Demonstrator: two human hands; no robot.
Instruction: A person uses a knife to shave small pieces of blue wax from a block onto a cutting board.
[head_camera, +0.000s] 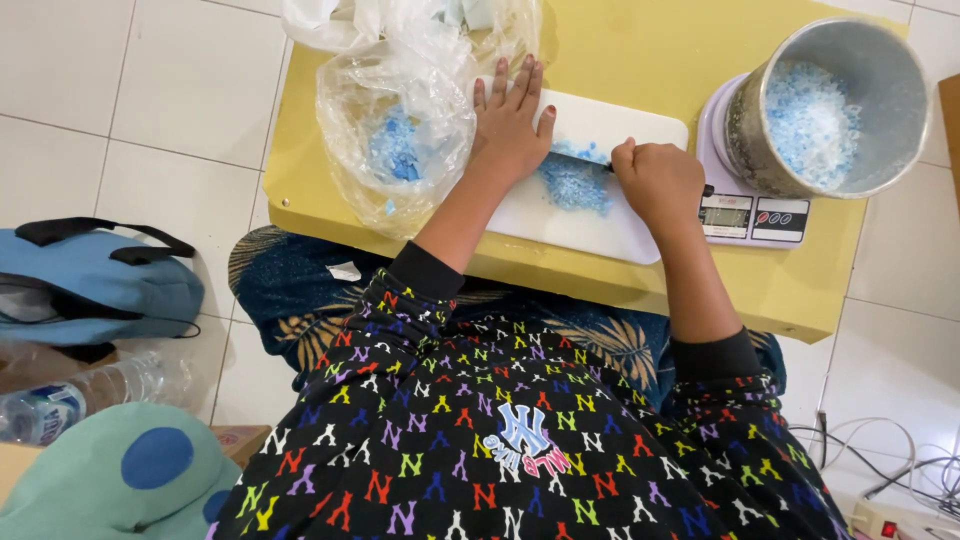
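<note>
The right hand (655, 180) is closed in a fist around a dark handle, most likely a knife, though the blade is almost wholly hidden; only a dark sliver shows at the thumb side, pointing left toward the blue crumbs (575, 182). Its long axis seems to run left to right across the board, roughly level with the table's near edge. The left hand (512, 120) lies flat with fingers spread and palm down on the white cutting board (620, 215), its heel just beside the crumbs. Judging by that posture, it pins the board so it does not slide while the other hand cuts.

The crumbs sit in a loose pile near the middle of the board, between the two hands and touching the fist's leading edge. The board is a rounded rectangle with its long side running left to right, tilted slightly down toward the right.

To the left, a clear plastic bag (400, 120) stands open with more blue pieces inside, close to the flat hand, probably for easy reach. To the right, a metal pot (880, 120) holding pale blue-white crumbs rests on a small digital scale (750, 215), just beside the fist. All of this stands on a low yellow table (800, 290) over a white tiled floor (140, 120).
</note>
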